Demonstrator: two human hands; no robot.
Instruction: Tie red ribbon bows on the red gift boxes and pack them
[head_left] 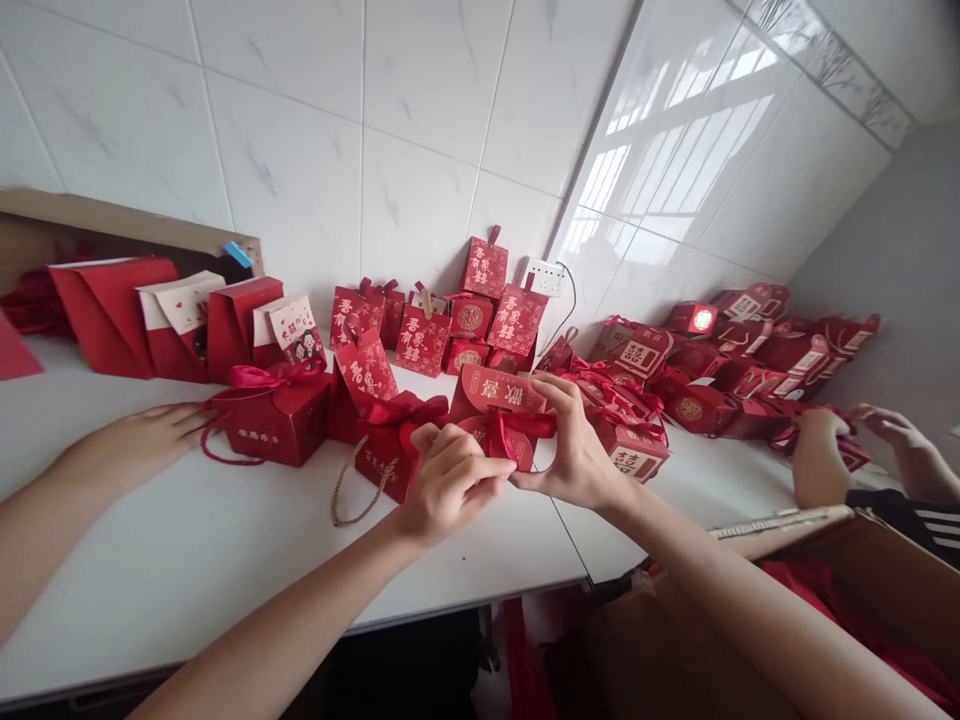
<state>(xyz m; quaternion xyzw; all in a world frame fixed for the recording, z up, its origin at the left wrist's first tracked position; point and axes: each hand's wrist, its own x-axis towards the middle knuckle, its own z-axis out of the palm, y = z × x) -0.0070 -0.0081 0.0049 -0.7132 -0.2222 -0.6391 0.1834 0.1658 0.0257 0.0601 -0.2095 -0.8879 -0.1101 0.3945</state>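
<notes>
A red gift box (501, 390) with gold characters and a red ribbon (517, 428) stands on the white table between my hands. My left hand (455, 475) is closed at its lower left, with fingers pinched at the ribbon's lower part. Thumb and fingers of my right hand (574, 440) curve round the box's right side, with the thumb tip near my left fingertips. Just left of them is a red box with a ribbon bow (386, 445) and a twine handle. Farther left stands another bowed red box (281, 415).
Another person's hand (161, 430) touches the left bowed box; a further person's hands (892, 435) are at the far right. Red boxes (750, 365) are piled right, and taller bags (112, 310) stand left. An open carton (780, 522) is at the lower right, below the table edge.
</notes>
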